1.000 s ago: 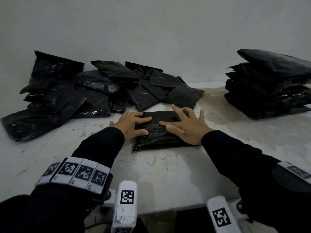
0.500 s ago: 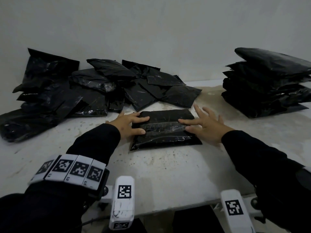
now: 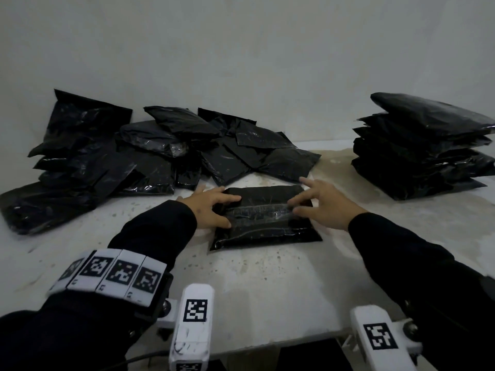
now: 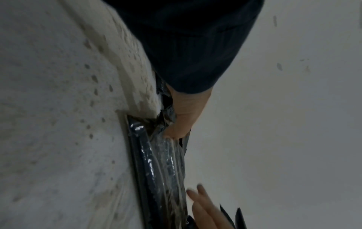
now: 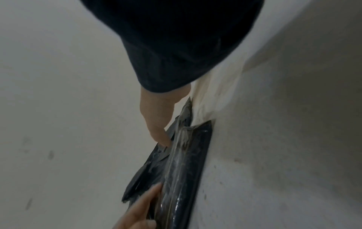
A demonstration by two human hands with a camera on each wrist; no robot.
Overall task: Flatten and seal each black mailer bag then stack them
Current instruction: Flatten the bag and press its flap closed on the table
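One black mailer bag point(image 3: 265, 226) lies flat on the white table in front of me, with a shiny strip running across its middle. My left hand point(image 3: 211, 207) rests on its left end, fingers spread and the thumb on the near side. My right hand point(image 3: 324, 204) touches the right end of the strip with bent fingertips. In the left wrist view my left thumb point(image 4: 178, 124) presses on the bag's point(image 4: 162, 162) crinkled end. In the right wrist view my right thumb point(image 5: 156, 124) touches the bag's point(image 5: 182, 162) folded flap. Neither hand lifts the bag.
A loose pile of black mailer bags point(image 3: 160, 145) sprawls at the back left against the wall. A neat stack of black bags point(image 3: 420, 145) stands at the back right. The stained white table point(image 3: 267, 277) ends close to my body.
My right hand slid from the middle of the bag out to its right end, and its fingertips now sit on the strip. My left hand stayed on the left end.
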